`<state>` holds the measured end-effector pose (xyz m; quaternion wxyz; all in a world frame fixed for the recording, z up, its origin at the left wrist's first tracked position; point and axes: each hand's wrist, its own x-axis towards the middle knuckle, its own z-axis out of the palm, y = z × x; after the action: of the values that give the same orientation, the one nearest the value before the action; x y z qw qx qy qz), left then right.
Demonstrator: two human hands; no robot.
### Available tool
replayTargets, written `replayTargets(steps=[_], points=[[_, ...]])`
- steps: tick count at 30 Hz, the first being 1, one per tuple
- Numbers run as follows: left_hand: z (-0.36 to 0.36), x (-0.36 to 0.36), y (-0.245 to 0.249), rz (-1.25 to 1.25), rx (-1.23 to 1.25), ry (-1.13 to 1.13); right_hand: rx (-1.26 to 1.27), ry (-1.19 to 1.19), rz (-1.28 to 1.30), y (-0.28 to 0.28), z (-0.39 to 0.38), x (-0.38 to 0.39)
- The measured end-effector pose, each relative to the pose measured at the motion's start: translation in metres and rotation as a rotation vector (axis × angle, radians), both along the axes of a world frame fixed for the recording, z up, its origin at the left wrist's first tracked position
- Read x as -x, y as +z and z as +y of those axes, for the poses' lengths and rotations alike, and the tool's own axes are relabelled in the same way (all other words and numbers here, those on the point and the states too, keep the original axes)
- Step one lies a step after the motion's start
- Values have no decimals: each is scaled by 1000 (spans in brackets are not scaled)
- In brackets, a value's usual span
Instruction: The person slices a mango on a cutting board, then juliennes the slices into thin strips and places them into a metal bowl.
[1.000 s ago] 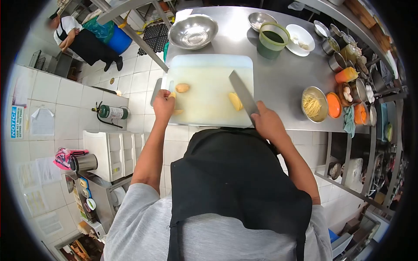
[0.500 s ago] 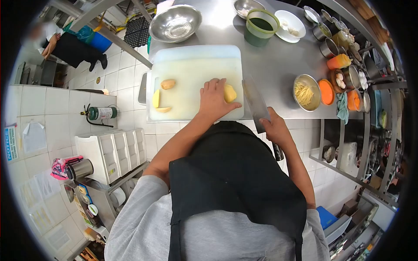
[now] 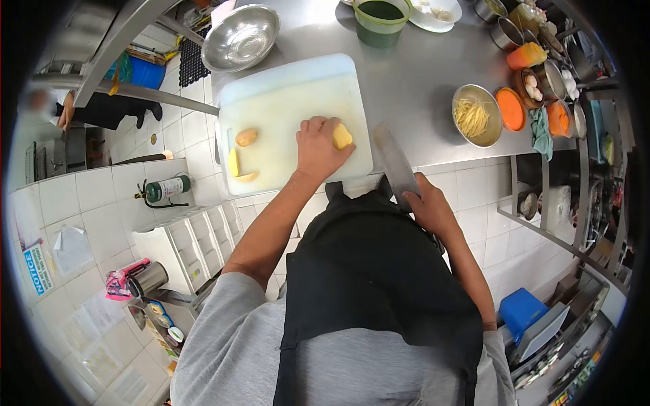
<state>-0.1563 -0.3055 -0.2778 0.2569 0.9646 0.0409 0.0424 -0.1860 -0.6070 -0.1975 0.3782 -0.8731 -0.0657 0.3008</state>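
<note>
Now closes left hand (image 3: 321, 150) around cut yellow potato chunk (image 3: 342, 137), steadying it; keeps broad steel knife (image 3: 396, 161) gripped in right hand (image 3: 430, 203).

Seeing green cylindrical fire extinguisher (image 3: 164, 190) by white tiled wall (image 3: 61, 213), left side; white boxy drawer unit (image 3: 193, 247) near extinguisher. Also got pink bundle (image 3: 122, 281) beside cylindrical steel container (image 3: 150, 277), plus blue-and-white NOTICE sign (image 3: 37, 271) on wall. Lower right, spotting bright-blue box (image 3: 522, 310).
</note>
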Motion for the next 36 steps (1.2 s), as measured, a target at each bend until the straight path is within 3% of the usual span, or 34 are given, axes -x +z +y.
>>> replayTargets(steps=[4, 7, 11, 18, 27, 30, 33, 36], points=[[4, 0, 6, 57, -7, -38, -167, 81, -172, -19, -8, 1], [5, 3, 14, 14, 11, -17, -198, -63, 376, -3, -4, -15], [2, -12, -1, -158, 46, -47, -413, -143, 503, -42, -2, -12], [-19, -26, -17, 0, -94, -31, -493, -65, 540, -63, 53, -8], [-25, -25, -17, 76, -231, 14, -306, -85, 559, -5, 0, -13], [-10, -35, -16, 139, 81, 90, -292, -105, 535, 3, -16, -6], [25, -58, 17, 68, 384, 168, -301, -143, 499, 1, -24, 2], [33, -63, 32, -11, 199, 17, -308, -193, 496, 3, -26, 5]])
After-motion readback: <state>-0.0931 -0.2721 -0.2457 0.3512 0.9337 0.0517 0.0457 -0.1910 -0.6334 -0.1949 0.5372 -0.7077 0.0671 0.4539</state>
